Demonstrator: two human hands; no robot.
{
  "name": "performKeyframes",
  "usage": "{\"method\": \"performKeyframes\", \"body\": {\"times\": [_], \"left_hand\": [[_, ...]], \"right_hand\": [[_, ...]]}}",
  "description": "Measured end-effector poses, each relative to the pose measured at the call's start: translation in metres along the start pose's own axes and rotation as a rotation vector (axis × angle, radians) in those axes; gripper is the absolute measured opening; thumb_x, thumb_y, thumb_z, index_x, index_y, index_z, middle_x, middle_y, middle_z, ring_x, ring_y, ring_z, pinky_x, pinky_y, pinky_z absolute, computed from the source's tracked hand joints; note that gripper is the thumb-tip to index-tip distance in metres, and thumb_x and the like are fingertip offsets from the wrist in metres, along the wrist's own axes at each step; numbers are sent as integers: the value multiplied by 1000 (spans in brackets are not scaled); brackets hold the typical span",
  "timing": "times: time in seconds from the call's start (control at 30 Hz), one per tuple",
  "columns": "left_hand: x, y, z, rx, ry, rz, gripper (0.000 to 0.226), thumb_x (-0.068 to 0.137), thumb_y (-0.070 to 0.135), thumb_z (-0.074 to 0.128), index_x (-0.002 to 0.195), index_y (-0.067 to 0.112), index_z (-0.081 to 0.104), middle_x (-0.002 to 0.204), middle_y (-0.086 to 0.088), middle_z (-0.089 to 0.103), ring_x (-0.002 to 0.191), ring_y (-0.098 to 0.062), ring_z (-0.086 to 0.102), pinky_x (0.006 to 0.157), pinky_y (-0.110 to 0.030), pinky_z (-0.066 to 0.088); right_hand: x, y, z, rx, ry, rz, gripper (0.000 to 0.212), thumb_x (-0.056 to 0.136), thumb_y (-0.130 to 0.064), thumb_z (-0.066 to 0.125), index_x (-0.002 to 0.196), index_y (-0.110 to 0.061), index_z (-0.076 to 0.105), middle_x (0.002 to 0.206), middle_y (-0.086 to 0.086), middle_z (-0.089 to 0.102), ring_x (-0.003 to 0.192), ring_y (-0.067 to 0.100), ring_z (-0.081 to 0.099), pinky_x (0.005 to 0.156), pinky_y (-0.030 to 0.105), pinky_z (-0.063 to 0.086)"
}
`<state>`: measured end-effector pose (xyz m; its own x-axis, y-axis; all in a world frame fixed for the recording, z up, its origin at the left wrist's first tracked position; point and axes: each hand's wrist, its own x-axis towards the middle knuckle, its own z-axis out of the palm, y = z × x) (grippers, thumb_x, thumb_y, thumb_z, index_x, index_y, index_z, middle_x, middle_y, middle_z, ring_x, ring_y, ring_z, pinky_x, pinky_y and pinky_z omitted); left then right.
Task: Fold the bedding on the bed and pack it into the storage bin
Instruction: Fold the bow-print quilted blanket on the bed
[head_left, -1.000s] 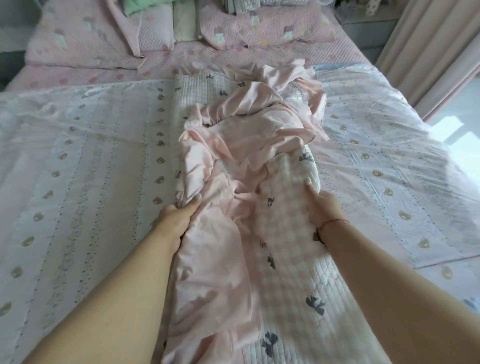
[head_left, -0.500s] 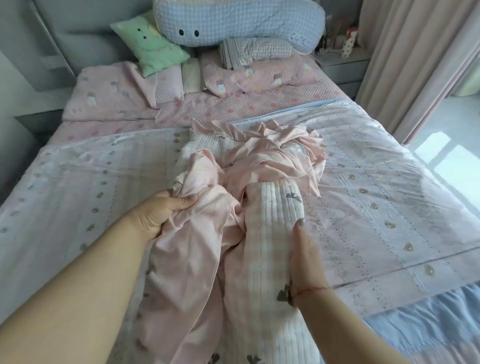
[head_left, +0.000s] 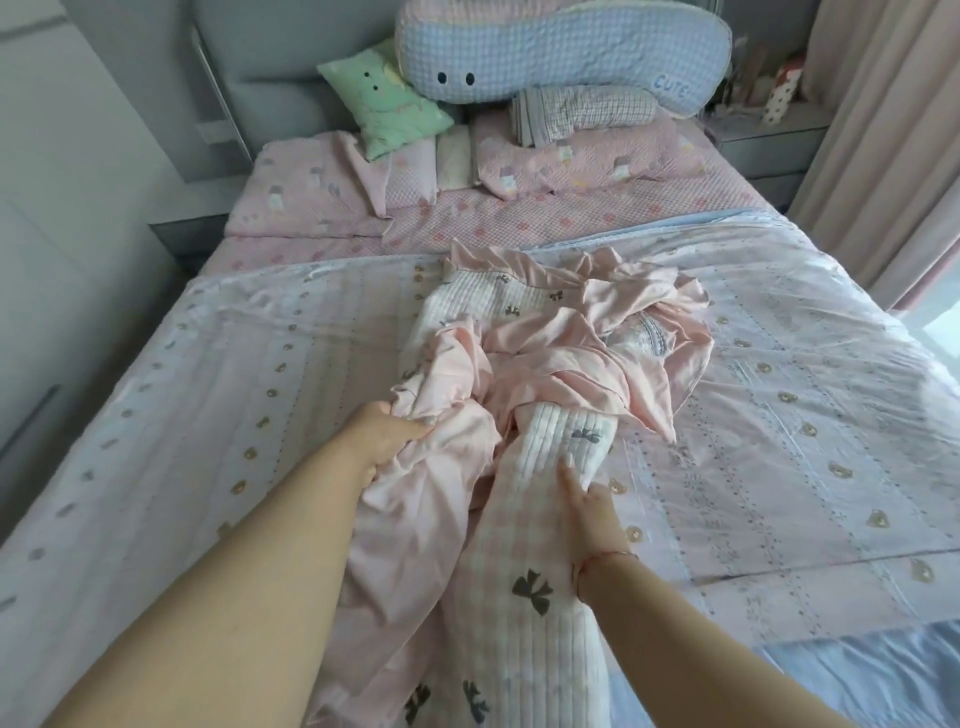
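Note:
A crumpled pink quilt (head_left: 550, 364), plain pink on one side and white-pink check with grey bows on the other, lies bunched along the middle of the bed. My left hand (head_left: 387, 434) grips a fistful of its plain pink fabric at the left side. My right hand (head_left: 589, 499) holds the quilted checked part at its right edge, fingers curled round it. Under the quilt a pale bedspread (head_left: 779, 415) with small gold motifs lies spread flat over the bed. No storage bin is in view.
Pillows sit at the headboard: a green one (head_left: 384, 111), a long blue checked one (head_left: 561, 49), a small grey plaid one (head_left: 587, 111), and pink pillowcases (head_left: 311, 192). Pink curtains (head_left: 883, 130) hang at the right. A grey cabinet (head_left: 78, 234) runs along the left.
The view has lifted toward the headboard. Both hands have kept their hold on the quilt and drawn it back toward me, bunching it tighter in the middle.

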<state>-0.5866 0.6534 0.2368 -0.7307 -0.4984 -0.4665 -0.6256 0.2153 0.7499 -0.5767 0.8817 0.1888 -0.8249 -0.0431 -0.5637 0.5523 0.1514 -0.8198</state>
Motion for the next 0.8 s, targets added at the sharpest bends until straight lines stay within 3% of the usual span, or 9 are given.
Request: {"method": "performKeyframes", "body": {"times": [0.1,0.2,0.33,0.47,0.6,0.7,0.8], "left_hand": [[6,-3,-11,14,18,-28,30,86,24,73,107,10,57,96,-7,63,80,-20,61,65,-24,50],[20,-3,-23,63,57,-35,49,82,31,75,117,0,60,107,-15,67,97,-30,66,91,-40,54],[26,14,-36,-124,-23,79,33,87,14,70,116,-1,61,96,-16,67,84,-26,64,79,-34,51],[22,26,-96,-225,-243,221,11,89,-4,61,99,-1,64,81,-9,69,61,-9,67,57,-18,54],[17,13,-190,-80,-342,204,9,89,-2,60,95,4,64,80,-6,73,68,-12,69,66,-21,56],[20,-14,-260,84,-299,132,34,83,14,70,112,-2,62,103,-16,71,92,-26,68,88,-36,53],[26,-48,-321,300,-257,114,88,57,61,83,121,6,61,113,-11,70,105,-27,65,100,-43,48]], "right_hand": [[-8,-6,3,-6,0,39,44,92,-48,51,94,-4,53,82,5,58,74,19,57,66,32,46],[-18,-10,11,-57,71,46,44,91,-45,54,103,-3,57,88,8,62,84,26,61,80,37,50],[-48,-14,45,145,202,-77,24,90,-37,58,88,-14,64,84,9,69,82,28,67,80,44,55],[-92,-8,115,355,230,-155,19,91,-34,59,99,-17,65,88,3,71,84,20,68,76,39,57],[-141,1,204,333,147,-220,27,90,-42,58,102,-19,65,84,-5,73,84,15,69,80,40,55],[-178,7,262,227,50,-243,18,92,-38,57,96,-21,62,80,-9,70,80,5,65,76,29,53],[-203,21,316,114,-91,-273,21,91,-40,55,83,-20,53,58,-16,54,59,-4,50,59,14,38]]}}
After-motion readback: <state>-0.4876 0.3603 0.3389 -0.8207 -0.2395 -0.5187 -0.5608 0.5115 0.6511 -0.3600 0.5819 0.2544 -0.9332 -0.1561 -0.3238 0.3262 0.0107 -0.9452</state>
